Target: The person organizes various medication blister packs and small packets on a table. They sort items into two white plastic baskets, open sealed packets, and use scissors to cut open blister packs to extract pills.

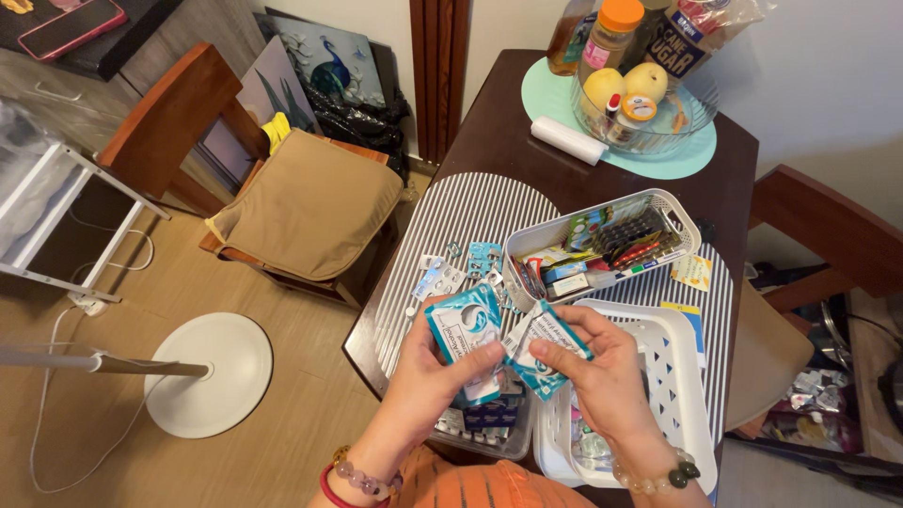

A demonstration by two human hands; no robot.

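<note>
My left hand [428, 376] holds a teal and white flat packet [463, 329] upright, thumb across its lower edge. My right hand [602, 372] grips a second teal and white packet [544, 343] that touches the first one. Both are held over a clear tray of blister strips [484, 428] at the table's near edge. A white basket [682, 376] lies under my right hand, with small items inside. Loose blister packs [451, 273] lie on the striped placemat [480, 207] just beyond my hands.
A white slotted basket [682, 212] full of medicine boxes and strips stands behind my hands. A glass bowl [696, 108] with fruit, bottles and a white roll [567, 139] sit at the far end. A cushioned wooden chair [301, 202] and fan base [212, 372] are left.
</note>
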